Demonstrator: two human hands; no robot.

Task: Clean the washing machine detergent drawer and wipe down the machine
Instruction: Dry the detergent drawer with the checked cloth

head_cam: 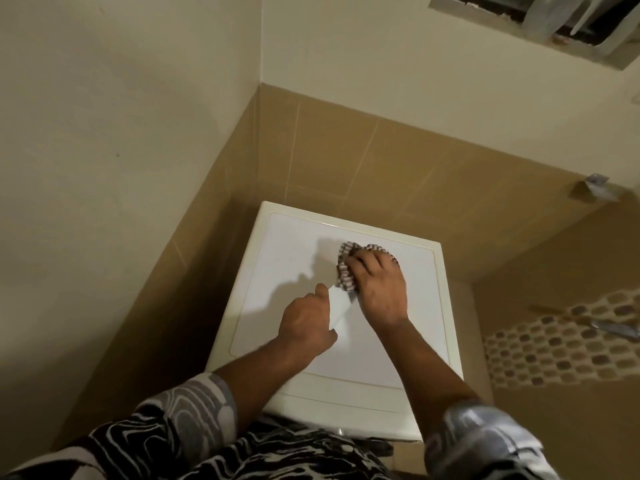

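beige-tiled corner, washing machine top under a wiping cloth
tan tiles meet a cream wall behind the washing machine (294, 258), whose white lid is the surface here; the right hand (379, 289) lies on a bunched checked cloth (346, 273) toward the back of the lid, fingers bent over it and pressing it down, while the left hand (306, 323) just beside it is wrapped round a white object (337, 306) too plain to identify. the detergent drawer is not in view. likely risks: the white object could slip from the left grip or get knocked as the cloth sweeps toward it, and the lid's far corners may be missed. no brand, label or writing can be read anywhere
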